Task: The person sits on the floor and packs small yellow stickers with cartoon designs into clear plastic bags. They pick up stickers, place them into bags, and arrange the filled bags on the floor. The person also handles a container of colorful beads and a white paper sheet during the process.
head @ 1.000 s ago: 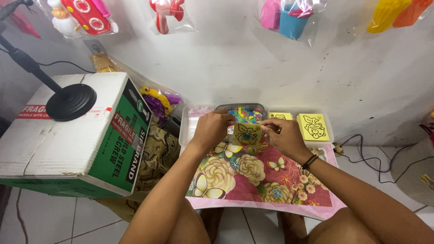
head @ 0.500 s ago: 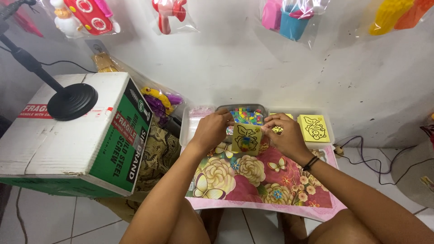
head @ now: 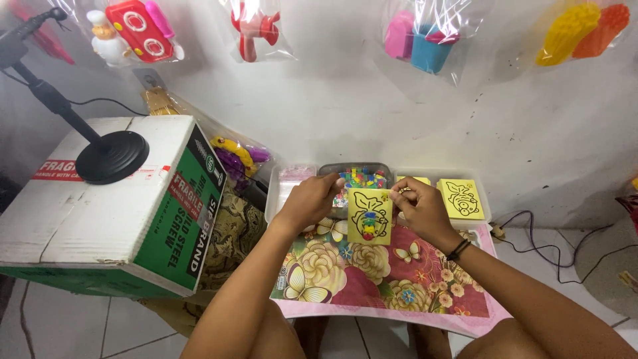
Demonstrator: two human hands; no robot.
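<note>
A: Left side? 
B: Large cardboard box [head: 100, 206], white top, green side w/ red labels. Black round stand base [head: 111, 157] sits on top; pole runs up-left to frame edge.

A: Wall?
B: White wall, bagged plastic toys hung along the top: red toy w/ white figure [head: 129, 30], red fan-shaped toy [head: 256, 30], pink and blue pieces [head: 419, 40], yellow and orange pieces [head: 578, 30].

A: Floor level?
B: Bag of purple and yellow toys [head: 236, 156] just behind box. Floral cloth [head: 372, 279], pink w/ butterflies. Black cables [head: 531, 229] at right on tile.
</note>
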